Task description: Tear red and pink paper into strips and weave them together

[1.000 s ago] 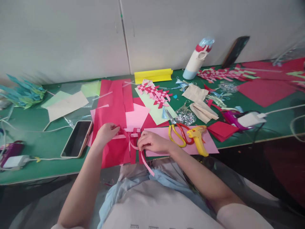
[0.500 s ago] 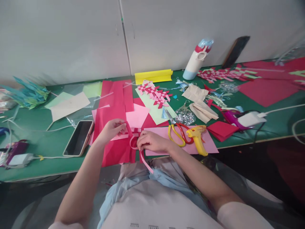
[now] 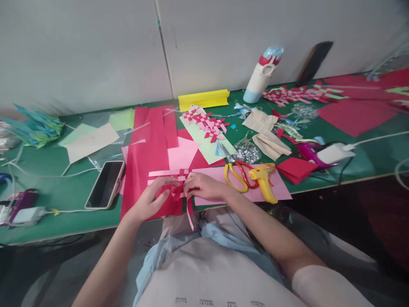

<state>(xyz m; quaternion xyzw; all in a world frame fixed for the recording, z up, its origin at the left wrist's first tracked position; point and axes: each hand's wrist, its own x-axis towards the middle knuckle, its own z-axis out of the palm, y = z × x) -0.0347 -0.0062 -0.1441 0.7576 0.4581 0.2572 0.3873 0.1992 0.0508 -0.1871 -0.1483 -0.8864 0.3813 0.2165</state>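
Note:
Pink and red paper strips (image 3: 183, 172) are woven together in a small check pattern near the table's front edge, on red paper sheets (image 3: 143, 149). My left hand (image 3: 154, 197) rests at the left side of the weave, its thumb apart from the curved fingers, over loose strip ends. At the right side, my right hand (image 3: 203, 186) pinches the weave's edge with the fingertips. A pink strip (image 3: 190, 215) hangs down below those fingers over the table edge. Pale pink strip ends stick out to the left above my left hand.
Red-and-yellow scissors (image 3: 238, 175) and a yellow glue gun (image 3: 264, 181) lie right of my right hand. A phone (image 3: 105, 185) lies at the left. Woven fish shapes (image 3: 207, 123), a bag of beads (image 3: 247, 152) and a bottle (image 3: 260, 79) are farther back.
My left hand has come down and right to the weave, releasing the raised red strip. The pale strips at left are now uncovered. My right hand stays at the right edge.

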